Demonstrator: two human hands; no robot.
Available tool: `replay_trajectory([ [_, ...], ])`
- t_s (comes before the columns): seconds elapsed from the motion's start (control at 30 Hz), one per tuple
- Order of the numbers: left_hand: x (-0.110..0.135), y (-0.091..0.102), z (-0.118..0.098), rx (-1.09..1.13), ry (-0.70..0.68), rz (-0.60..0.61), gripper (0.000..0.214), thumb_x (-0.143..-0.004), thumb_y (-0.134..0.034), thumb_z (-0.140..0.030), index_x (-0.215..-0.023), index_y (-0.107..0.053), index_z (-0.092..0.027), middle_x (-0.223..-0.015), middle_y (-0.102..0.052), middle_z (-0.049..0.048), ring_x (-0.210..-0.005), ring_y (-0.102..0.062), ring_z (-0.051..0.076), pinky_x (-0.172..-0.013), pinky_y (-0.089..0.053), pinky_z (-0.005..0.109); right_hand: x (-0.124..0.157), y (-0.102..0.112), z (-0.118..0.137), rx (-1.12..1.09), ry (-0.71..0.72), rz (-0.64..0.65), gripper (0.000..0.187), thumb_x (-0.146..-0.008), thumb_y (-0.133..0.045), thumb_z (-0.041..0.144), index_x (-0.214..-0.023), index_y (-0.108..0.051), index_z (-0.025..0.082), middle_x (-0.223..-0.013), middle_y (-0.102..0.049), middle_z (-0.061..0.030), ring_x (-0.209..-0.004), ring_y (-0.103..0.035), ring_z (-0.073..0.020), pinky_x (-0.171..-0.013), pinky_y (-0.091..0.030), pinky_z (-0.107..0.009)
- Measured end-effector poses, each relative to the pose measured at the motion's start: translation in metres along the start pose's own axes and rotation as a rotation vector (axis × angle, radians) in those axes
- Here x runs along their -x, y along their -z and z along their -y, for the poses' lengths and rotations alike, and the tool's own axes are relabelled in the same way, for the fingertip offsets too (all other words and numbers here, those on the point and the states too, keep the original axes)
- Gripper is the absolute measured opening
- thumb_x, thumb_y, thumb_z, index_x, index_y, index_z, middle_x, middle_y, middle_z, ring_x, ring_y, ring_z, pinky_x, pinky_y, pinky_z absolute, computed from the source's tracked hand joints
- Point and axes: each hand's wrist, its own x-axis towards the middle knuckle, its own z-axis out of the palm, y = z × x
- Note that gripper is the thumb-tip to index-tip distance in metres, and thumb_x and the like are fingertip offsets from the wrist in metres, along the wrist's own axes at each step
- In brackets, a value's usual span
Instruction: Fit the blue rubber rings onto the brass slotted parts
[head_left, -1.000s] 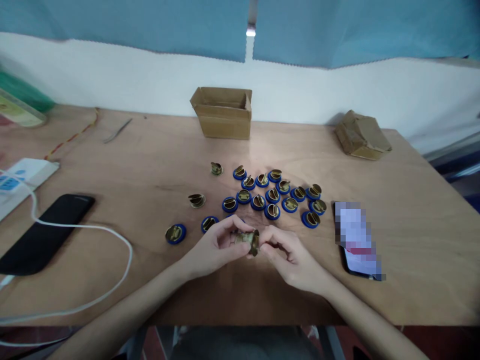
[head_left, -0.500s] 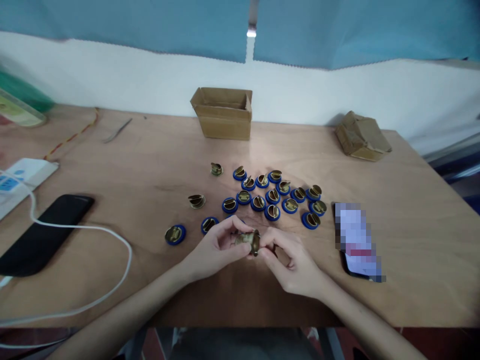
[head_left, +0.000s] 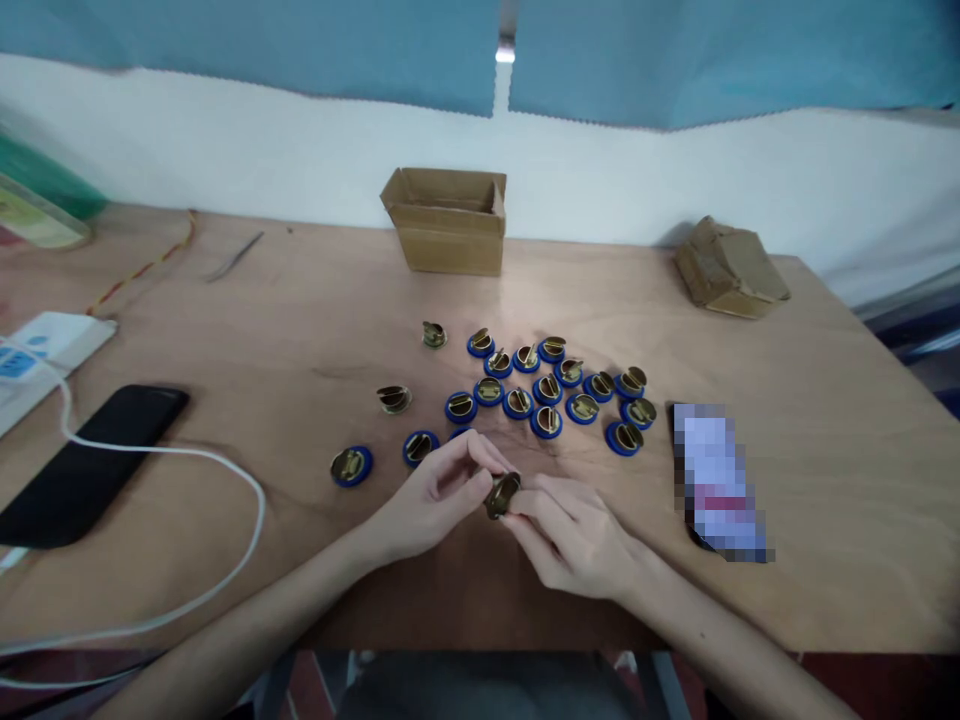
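Blue-ringed caps crowd ahead; bare table lies open left.

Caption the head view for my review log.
Both hands, left hand and right hand, pinch a small round brass fitting.

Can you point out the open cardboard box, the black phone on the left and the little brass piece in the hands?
open cardboard box [head_left: 448, 250], head view, front wall.
black phone [head_left: 86, 465], head view, dark screen.
brass piece [head_left: 501, 492], head view, round rim.

Soft overhead glare, warped blurry edges
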Motion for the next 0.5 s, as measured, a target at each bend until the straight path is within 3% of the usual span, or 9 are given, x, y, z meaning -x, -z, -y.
replay_trajectory([
  [0.3,0.0018,0.0028,0.0012,-0.024,-0.06,0.061,0.018,-0.099,-0.059,-0.037,-0.095,-0.058,-0.019,-0.103,-0.058,0.0063,-0.092,-0.059,0.016,-0.081,-0.047,0.026,-0.0022,0.0023,-0.0006,0.179,0.139,-0.023,0.027,-0.104,-0.049,0.017,-0.078,-0.058,0.018,-0.069,-0.064,-0.0048,-0.061,-0.059,-0.0165,-0.056,-0.048,-0.029],
  [0.5,0.0032,0.002,-0.0009,-0.011,-0.06,0.087,0.016,-0.099,-0.059,-0.034,-0.094,-0.058,-0.02,-0.104,-0.058,0.0063,-0.089,-0.058,0.014,-0.078,-0.047,0.024,0.0004,0.003,-0.0016,0.197,0.153,0.057,0.025,-0.101,-0.051,0.011,-0.081,-0.064,0.016,-0.073,-0.066,-0.0057,-0.061,-0.057,-0.0171,-0.055,-0.046,-0.031],
])
